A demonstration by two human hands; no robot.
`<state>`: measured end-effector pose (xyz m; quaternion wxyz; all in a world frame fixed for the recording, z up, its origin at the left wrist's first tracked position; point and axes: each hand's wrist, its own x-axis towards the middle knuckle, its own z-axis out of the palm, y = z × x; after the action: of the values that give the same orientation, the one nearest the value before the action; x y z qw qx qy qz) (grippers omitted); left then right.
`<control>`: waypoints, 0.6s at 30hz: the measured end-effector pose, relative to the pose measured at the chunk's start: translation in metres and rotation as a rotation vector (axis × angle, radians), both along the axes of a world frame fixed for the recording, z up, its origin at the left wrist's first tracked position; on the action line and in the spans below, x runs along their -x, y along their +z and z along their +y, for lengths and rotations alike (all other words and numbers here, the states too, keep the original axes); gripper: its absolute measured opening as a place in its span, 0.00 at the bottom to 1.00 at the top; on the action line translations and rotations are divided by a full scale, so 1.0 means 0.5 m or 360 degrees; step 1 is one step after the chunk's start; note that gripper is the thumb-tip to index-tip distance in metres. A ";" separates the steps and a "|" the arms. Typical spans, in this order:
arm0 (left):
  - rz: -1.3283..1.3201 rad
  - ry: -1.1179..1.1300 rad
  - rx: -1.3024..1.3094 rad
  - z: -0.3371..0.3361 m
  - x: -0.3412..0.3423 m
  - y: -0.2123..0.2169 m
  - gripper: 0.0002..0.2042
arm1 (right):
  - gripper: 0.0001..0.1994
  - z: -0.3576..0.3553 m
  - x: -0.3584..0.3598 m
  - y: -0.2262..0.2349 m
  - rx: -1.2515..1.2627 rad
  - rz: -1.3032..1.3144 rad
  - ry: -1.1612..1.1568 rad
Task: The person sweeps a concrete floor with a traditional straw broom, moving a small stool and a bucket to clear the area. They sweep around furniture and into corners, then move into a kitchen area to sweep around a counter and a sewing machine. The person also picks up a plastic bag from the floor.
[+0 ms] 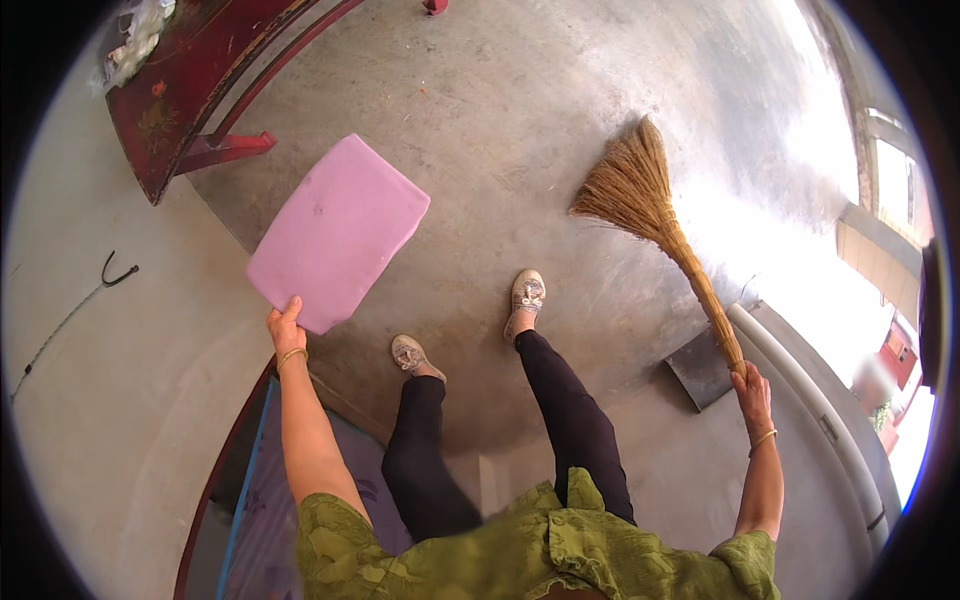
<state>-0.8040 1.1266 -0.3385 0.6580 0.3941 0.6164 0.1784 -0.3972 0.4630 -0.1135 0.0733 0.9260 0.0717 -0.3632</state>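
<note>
A flat, thick pink pad (pixel 340 235), cushion-like with rounded corners, is held out to the left. My left hand (pixel 288 328) grips it at its nearest corner, the thumb on top and the other fingers partly hidden. On the right, my right hand (pixel 755 398) is wrapped round the end of the handle of a straw broom (pixel 690 262). The broom slants away from me, its bristles fanned out at the far end over the concrete floor (pixel 480 150). A wide gap lies between pad and broom.
A dark red painted table (pixel 185 85) with a plastic bag (pixel 140 40) on it stands at the far left. A black hook on a cord (pixel 118 270) hangs by the left wall. Near the broom handle are a dark grey panel (pixel 700 370) and a long white pipe (pixel 815 415).
</note>
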 end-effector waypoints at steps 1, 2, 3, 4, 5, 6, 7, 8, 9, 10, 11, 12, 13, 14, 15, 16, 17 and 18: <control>0.0007 0.0025 0.0016 -0.009 0.047 -0.019 0.22 | 0.15 -0.010 0.010 -0.002 -0.0092 -0.0048 -0.0063; 0.0059 0.0049 0.0047 -0.023 0.074 -0.026 0.21 | 0.15 0.012 0.021 0.004 -0.0108 -0.0049 -0.0153; 0.0115 0.0077 0.0085 -0.042 0.103 -0.031 0.21 | 0.15 0.057 0.034 0.023 -0.0117 -0.0046 -0.0240; 0.0115 0.0094 0.0111 -0.056 0.141 -0.041 0.20 | 0.15 0.092 0.048 0.037 -0.0124 -0.0047 -0.0325; 0.0100 0.0111 0.0129 -0.063 0.167 -0.057 0.19 | 0.16 0.115 0.055 0.035 -0.0232 -0.0039 -0.0265; 0.0121 0.0158 0.0113 -0.068 0.191 -0.072 0.19 | 0.16 0.137 0.059 0.025 -0.0347 -0.0026 -0.0202; 0.0151 0.0203 0.0103 -0.074 0.217 -0.083 0.18 | 0.17 0.154 0.063 0.017 -0.0455 -0.0004 -0.0138; 0.0174 0.0237 0.0111 -0.080 0.229 -0.089 0.18 | 0.19 0.156 0.071 -0.016 -0.0380 -0.0088 -0.0039; 0.0127 0.0252 0.0116 -0.079 0.243 -0.094 0.18 | 0.19 0.163 0.073 -0.051 -0.0357 0.0044 -0.0053; 0.0088 0.0271 0.0115 -0.077 0.256 -0.095 0.18 | 0.18 0.193 0.071 -0.092 -0.0430 0.0173 -0.0005; 0.0058 0.0292 0.0114 -0.078 0.270 -0.091 0.18 | 0.17 0.266 0.076 -0.124 -0.0676 0.0231 0.0020; 0.0116 0.0267 0.0105 -0.076 0.273 -0.088 0.17 | 0.18 0.350 0.084 -0.156 -0.0682 0.0272 0.0048; 0.0134 0.0262 0.0119 -0.072 0.277 -0.085 0.18 | 0.18 0.434 0.092 -0.190 -0.0695 0.0319 0.0077; 0.0157 0.0264 0.0131 -0.069 0.283 -0.080 0.18 | 0.19 0.546 0.095 -0.201 -0.0757 0.0458 0.0013; 0.0168 0.0257 0.0153 -0.069 0.283 -0.079 0.18 | 0.22 0.613 0.094 -0.238 -0.0851 0.0570 0.0061; 0.0137 0.0291 0.0115 -0.074 0.274 -0.080 0.19 | 0.22 0.667 0.099 -0.291 -0.1077 0.0548 0.0137; 0.0113 0.0333 0.0064 -0.083 0.264 -0.078 0.20 | 0.22 0.729 0.106 -0.342 -0.1125 0.0490 0.0281; 0.0088 0.0368 0.0021 -0.092 0.251 -0.078 0.21 | 0.22 0.796 0.113 -0.388 -0.1149 0.0426 0.0396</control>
<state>-0.9296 1.0806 -0.3773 0.6183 0.3209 0.6768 0.2381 -0.4538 0.8608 -0.3076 -0.2232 0.8210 0.3150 -0.4206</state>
